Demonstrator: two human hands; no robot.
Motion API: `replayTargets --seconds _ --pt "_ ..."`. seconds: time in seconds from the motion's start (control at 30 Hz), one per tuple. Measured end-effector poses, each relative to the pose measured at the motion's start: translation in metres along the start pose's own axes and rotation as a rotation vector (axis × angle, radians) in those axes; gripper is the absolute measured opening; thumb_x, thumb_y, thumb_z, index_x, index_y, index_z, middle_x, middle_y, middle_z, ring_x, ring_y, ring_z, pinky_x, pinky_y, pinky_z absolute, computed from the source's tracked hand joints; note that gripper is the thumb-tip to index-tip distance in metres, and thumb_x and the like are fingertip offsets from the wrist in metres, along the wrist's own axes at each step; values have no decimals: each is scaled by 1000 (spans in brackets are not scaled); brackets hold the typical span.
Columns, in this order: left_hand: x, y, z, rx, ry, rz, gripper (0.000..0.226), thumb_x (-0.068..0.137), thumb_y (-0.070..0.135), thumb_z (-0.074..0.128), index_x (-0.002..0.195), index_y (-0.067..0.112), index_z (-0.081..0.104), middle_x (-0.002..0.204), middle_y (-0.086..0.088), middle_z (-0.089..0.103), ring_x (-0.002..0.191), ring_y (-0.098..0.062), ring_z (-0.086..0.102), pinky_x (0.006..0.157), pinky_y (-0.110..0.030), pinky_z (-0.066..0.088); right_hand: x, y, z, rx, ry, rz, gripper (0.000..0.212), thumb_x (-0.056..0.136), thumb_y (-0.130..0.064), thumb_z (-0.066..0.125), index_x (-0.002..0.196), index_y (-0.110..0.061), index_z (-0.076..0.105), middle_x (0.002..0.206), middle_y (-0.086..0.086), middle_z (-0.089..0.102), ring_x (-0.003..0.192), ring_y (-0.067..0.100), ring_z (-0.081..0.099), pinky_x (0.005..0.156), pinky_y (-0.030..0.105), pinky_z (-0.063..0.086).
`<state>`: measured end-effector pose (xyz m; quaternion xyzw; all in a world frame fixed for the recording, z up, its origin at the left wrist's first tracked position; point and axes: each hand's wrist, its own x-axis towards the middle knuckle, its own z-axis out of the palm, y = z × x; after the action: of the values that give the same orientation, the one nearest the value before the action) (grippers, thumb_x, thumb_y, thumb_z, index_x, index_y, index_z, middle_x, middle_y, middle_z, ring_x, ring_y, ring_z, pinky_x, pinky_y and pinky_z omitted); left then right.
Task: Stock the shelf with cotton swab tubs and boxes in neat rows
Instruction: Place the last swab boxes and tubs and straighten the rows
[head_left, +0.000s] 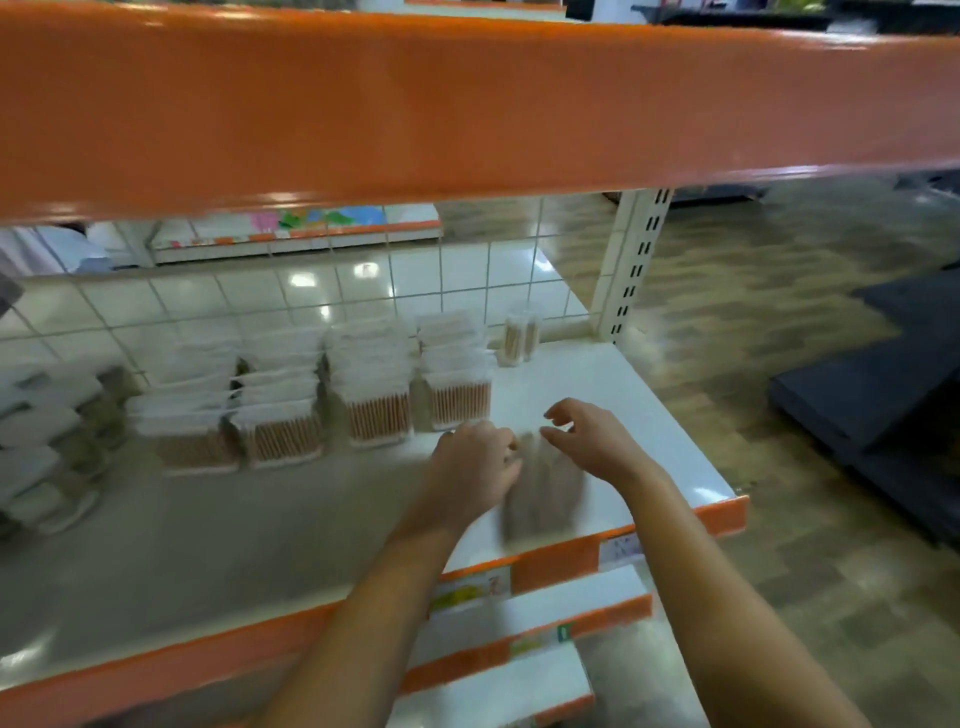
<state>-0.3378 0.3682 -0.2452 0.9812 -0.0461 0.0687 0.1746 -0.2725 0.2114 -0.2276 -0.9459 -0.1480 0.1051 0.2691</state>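
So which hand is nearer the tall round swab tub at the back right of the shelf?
Right. The right hand hovers open in front of the round tub, slightly to its right. The left hand sits farther forward and left, against the blurred box.

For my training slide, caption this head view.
Both hands, left hand and right hand, flank a blurred swab pack on the white shelf.

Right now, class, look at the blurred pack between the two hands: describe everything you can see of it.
The pack is a motion-blurred, brownish-grey block, seemingly clear packaging over tan swab sticks. It sits on the white shelf near its orange front edge, in front of the stocked rows. The left hand touches its left side; the right hand hovers by its upper right with fingers spread, contact unclear.
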Motion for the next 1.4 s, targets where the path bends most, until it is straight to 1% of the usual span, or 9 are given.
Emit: replayTargets --seconds 0.27,0.43,0.57,0.7,0.83,1.0,1.2,1.3,1.4 --pt "-3 10 8 -6 15 -149 24 91 33 51 105 19 65 105 0 61 103 -19 53 84 -35 45 58 8 -6 106 -19 32 48 92 -29 56 135 -10 41 133 10 52 118 27 52 92 34 43" --pt "-12 16 9 20 25 -207 26 93 36 49 110 22 63 110 2 59 107 -18 50 87 -33 42 94 0 -6 187 -53 35 59 91 -27 59 141 -7 34 136 12 49 120 28 51 85 30 43" --pt "-13 18 9 32 24 -268 30 93 38 49 116 22 61 116 2 57 111 -18 48 90 -32 42 115 -6 -7 268 12 65 56 85 -23 67 130 1 44 126 17 56 116 35 53 95 42 45" --pt "-15 19 7 39 26 -282 32 94 38 49 117 20 60 117 2 57 111 -18 48 92 -32 41 130 -12 -3 311 65 80 62 78 -30 73 125 0 47 124 19 56 116 34 53 95 39 45" --pt "-18 16 6 40 61 -298 32 94 39 49 119 22 59 119 4 57 112 -15 48 93 -29 40 142 -17 7 349 80 118 74 77 -38 72 132 -1 39 133 19 47 125 36 44 104 45 39" --pt "-21 13 6 13 88 -305 34 93 39 51 121 22 59 121 6 57 114 -13 48 95 -28 39 143 -16 12 332 114 128 71 83 -36 65 136 -1 34 140 19 39 132 35 30 109 40 26" --pt "-16 15 10 4 103 -307 34 94 38 50 123 23 58 123 7 56 117 -13 46 97 -29 38 136 8 12 437 67 60 65 61 -49 72 109 -8 56 107 12 61 108 32 55 94 44 47" --pt "-12 18 13 -1 114 -313 33 94 39 50 122 24 59 122 8 57 116 -12 47 96 -28 39 108 13 0 583 -1 3 38 75 -23 76 104 -12 53 96 4 62 91 21 60 81 38 51" --pt "-11 21 14 -1 107 -320 33 94 40 50 122 24 59 121 9 57 116 -12 47 95 -27 39 84 19 -8 670 -85 -84 36 80 -15 73 106 -19 50 96 -4 59 89 15 60 81 34 51"
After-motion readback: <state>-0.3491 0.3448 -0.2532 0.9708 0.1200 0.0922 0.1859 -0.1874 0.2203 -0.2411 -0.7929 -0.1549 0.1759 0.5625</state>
